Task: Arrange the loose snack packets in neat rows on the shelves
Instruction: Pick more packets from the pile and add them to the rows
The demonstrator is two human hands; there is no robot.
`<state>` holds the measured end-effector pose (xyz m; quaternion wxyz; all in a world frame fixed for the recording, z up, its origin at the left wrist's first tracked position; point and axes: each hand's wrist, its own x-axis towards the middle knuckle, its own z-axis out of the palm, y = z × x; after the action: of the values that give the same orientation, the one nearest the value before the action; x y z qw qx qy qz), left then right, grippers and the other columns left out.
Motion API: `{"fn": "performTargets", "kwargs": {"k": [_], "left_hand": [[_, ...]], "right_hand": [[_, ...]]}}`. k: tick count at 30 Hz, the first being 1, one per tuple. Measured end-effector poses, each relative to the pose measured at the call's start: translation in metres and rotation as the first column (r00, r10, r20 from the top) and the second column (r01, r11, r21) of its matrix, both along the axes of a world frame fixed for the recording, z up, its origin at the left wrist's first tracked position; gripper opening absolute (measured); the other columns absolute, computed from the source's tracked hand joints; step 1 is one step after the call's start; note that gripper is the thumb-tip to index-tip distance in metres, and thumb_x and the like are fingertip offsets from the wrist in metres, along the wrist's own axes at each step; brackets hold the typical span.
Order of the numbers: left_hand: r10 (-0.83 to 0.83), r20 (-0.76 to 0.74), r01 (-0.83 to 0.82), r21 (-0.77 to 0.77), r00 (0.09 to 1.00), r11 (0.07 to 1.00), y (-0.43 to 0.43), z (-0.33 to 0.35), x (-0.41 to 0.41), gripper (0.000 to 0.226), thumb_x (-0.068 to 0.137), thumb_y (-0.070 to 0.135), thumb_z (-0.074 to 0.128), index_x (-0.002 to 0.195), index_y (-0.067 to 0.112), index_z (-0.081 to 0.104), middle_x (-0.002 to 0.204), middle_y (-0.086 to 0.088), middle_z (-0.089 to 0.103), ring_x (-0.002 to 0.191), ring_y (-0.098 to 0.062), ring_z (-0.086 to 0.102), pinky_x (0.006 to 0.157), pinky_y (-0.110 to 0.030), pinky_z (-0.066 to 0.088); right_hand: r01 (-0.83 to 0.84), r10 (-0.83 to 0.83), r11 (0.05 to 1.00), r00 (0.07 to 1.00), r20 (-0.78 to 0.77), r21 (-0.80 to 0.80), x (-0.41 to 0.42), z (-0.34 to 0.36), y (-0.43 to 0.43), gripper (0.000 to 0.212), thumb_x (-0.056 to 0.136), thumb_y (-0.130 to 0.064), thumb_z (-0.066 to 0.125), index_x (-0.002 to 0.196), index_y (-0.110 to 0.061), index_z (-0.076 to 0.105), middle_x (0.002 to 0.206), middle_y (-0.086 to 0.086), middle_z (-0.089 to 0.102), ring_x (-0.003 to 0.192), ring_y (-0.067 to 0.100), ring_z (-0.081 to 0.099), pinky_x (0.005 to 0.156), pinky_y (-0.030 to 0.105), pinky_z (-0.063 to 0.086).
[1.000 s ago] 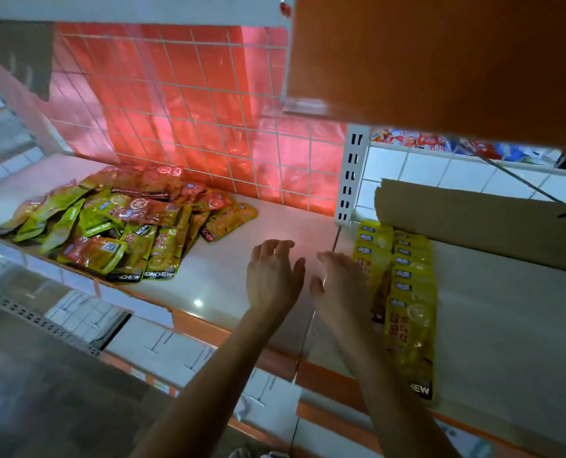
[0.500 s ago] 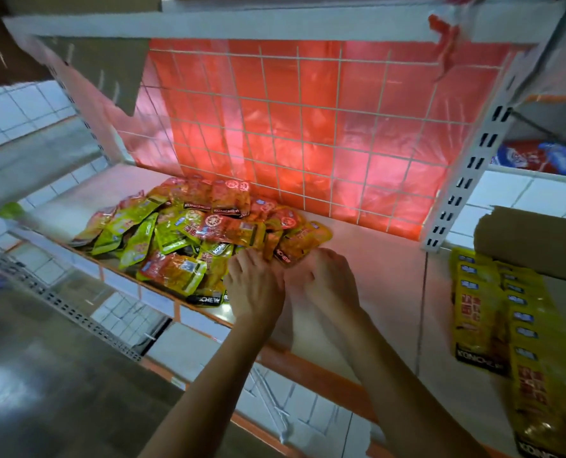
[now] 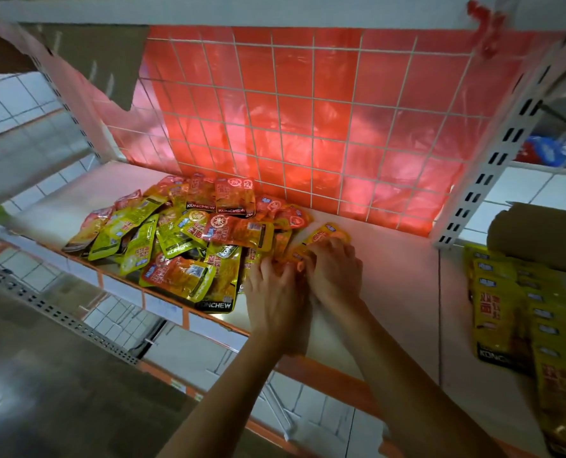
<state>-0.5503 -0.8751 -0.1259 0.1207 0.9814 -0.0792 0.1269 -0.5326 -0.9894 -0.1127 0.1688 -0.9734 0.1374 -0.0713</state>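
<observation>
- My left hand [image 3: 275, 292] and right hand [image 3: 336, 274] have moved off the bare shelf [image 3: 397, 269] onto the loose pile [image 3: 189, 239];
- right fingers [image 3: 332, 245] now curl over an orange packet [image 3: 323, 233]

Head camera faces down, near shelf [image 3: 390, 276].

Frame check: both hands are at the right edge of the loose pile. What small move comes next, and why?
Probably lift the few orange packets clear of the pile onto the bare shelf beside it. The right hand curls over them and the left hand touches them, while the rest lies jumbled and overlapping.
</observation>
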Motion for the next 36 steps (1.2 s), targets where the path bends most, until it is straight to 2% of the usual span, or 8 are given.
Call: {"fn": "performTargets", "kwargs": {"k": [3,11,17,22,26,29,33,36], "left_hand": [[-0.007,0.02,0.007,0.024,1.0,1.0,-0.002,0.0,-0.003,0.029,0.092,0.047,0.045,0.108,0.03,0.062,0.117,-0.01,0.053,0.105,-0.031,0.047,0.079,-0.039,0.04],[0.059,-0.006,-0.059,-0.014,0.998,0.998,-0.004,0.002,-0.004,0.054,0.081,0.059,0.06,0.101,0.009,0.06,0.102,-0.012,0.055,0.098,-0.03,0.05,0.081,-0.039,0.042],[0.021,-0.097,-0.057,-0.383,0.995,0.922,-0.016,0.011,-0.004,0.069,0.07,0.049,0.079,0.116,0.007,0.051,0.11,-0.015,0.046,0.099,-0.035,0.053,0.075,-0.042,0.048],[0.02,-0.107,-0.071,-0.507,0.994,0.859,-0.013,0.01,-0.004,0.083,0.069,0.045,0.081,0.13,0.01,0.039,0.119,-0.012,0.061,0.105,-0.034,0.061,0.073,-0.042,0.05],[0.016,-0.093,-0.065,-0.56,0.996,0.826,-0.013,0.01,-0.005,0.074,0.075,0.042,0.078,0.132,0.011,0.042,0.115,-0.009,0.064,0.099,-0.031,0.063,0.069,-0.034,0.043],[0.02,-0.112,-0.082,-0.574,0.993,0.814,-0.012,0.009,-0.002,0.07,0.078,0.039,0.076,0.134,0.011,0.044,0.117,-0.008,0.064,0.1,-0.03,0.063,0.073,-0.034,0.044],[-0.008,-0.072,-0.034,-0.567,0.997,0.823,-0.014,0.011,-0.003,0.066,0.084,0.03,0.071,0.139,0.008,0.042,0.122,-0.011,0.062,0.107,-0.031,0.059,0.082,-0.038,0.046],[-0.041,-0.033,0.011,-0.637,0.999,0.77,-0.019,0.013,-0.007,0.055,0.091,0.015,0.061,0.14,0.004,0.041,0.106,-0.006,0.063,0.094,-0.03,0.061,0.073,-0.033,0.042]], "right_hand": [[0.048,-0.049,0.999,0.999,0.025,0.021,-0.009,-0.001,-0.008,0.03,0.094,-0.04,0.045,0.119,-0.033,0.06,0.133,0.005,0.046,0.123,0.028,0.037,0.095,0.039,0.037],[0.165,-0.168,0.985,0.983,0.07,0.053,-0.031,0.0,-0.038,0.028,0.092,-0.039,0.052,0.11,-0.025,0.067,0.124,0.006,0.057,0.111,0.031,0.048,0.089,0.036,0.041],[0.314,-0.315,0.948,0.949,0.023,0.048,-0.022,0.008,-0.039,0.057,0.083,-0.057,0.059,0.115,-0.009,0.058,0.12,0.013,0.054,0.112,0.033,0.048,0.088,0.039,0.043],[0.334,-0.335,0.939,0.942,-0.009,0.085,-0.017,0.008,-0.038,0.071,0.076,-0.052,0.071,0.122,-0.005,0.045,0.125,0.012,0.048,0.117,0.031,0.043,0.092,0.04,0.04],[0.344,-0.34,0.933,0.939,-0.053,0.102,-0.026,0.009,-0.044,0.079,0.07,-0.053,0.075,0.126,-0.007,0.042,0.128,0.013,0.046,0.12,0.032,0.041,0.094,0.042,0.039],[0.352,-0.345,0.933,0.934,-0.093,0.074,-0.034,0.012,-0.049,0.073,0.072,-0.05,0.074,0.122,-0.006,0.044,0.125,0.014,0.049,0.119,0.033,0.043,0.09,0.04,0.041],[0.338,-0.314,0.92,0.939,-0.143,0.197,-0.043,0.019,-0.054,0.062,0.078,-0.037,0.072,0.121,-0.003,0.044,0.123,0.016,0.049,0.116,0.035,0.047,0.087,0.041,0.045],[0.318,-0.294,0.896,0.948,-0.122,0.31,-0.051,0.021,-0.057,0.042,0.087,-0.025,0.061,0.118,-0.004,0.042,0.118,0.018,0.054,0.108,0.038,0.055,0.08,0.04,0.046]]}}
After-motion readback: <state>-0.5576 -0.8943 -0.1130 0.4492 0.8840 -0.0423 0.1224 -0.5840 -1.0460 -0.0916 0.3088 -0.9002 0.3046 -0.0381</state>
